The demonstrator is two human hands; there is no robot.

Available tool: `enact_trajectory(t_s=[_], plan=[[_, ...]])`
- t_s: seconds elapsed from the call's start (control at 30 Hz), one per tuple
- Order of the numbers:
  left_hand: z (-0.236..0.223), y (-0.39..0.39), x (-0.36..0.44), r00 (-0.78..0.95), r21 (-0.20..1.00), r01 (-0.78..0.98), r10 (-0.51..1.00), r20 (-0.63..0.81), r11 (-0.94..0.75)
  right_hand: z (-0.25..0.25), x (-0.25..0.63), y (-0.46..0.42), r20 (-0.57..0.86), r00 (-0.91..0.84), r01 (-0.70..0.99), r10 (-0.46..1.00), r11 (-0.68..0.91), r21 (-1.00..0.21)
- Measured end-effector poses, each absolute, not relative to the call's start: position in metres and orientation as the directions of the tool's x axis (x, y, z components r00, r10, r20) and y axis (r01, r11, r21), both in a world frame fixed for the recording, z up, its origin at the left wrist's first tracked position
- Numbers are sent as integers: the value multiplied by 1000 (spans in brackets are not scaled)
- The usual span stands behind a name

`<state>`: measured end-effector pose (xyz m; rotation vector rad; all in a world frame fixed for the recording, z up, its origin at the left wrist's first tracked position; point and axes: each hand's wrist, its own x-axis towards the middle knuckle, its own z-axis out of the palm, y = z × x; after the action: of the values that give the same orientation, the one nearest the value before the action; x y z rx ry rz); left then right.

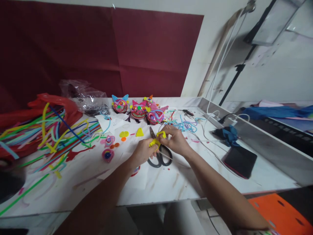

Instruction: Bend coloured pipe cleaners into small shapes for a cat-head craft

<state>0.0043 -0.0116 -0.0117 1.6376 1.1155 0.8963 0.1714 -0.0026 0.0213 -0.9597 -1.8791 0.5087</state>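
My left hand (142,151) and my right hand (175,140) meet over the middle of the white table (158,186), both closed on a yellow pipe cleaner (156,140) that bends between them. Black-handled scissors (159,153) lie flat on the table right under the hands, blades pointing away from me. Just beyond them sit a yellow triangle (139,132) and small yellow and orange coiled discs (123,134).
A heap of coloured pipe cleaners (49,130) spills from a red bag at the left. Three colourful cat-face figures (138,109) stand at the back. A black phone (240,161), cables and a blue cloth (228,133) lie at the right, by a metal rail.
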Motion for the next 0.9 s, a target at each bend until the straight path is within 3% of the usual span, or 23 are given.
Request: enact_trajectory(t_s=[0.1,0.3,0.67,0.9], plan=[[-12,-12,3,351,945,278,934,69,-174,28,174,5,442,-319,317,838,534,-784],[-9,-15,3,378,944,267,922,84,-195,29,173,16,145,-356,108,923,195,-975],[-5,-17,6,395,961,214,915,79,-175,28,175,14,-139,-325,64,936,-125,-990],[-5,-14,4,452,973,154,888,85,-172,28,177,15,-145,-345,-35,927,-167,-985]])
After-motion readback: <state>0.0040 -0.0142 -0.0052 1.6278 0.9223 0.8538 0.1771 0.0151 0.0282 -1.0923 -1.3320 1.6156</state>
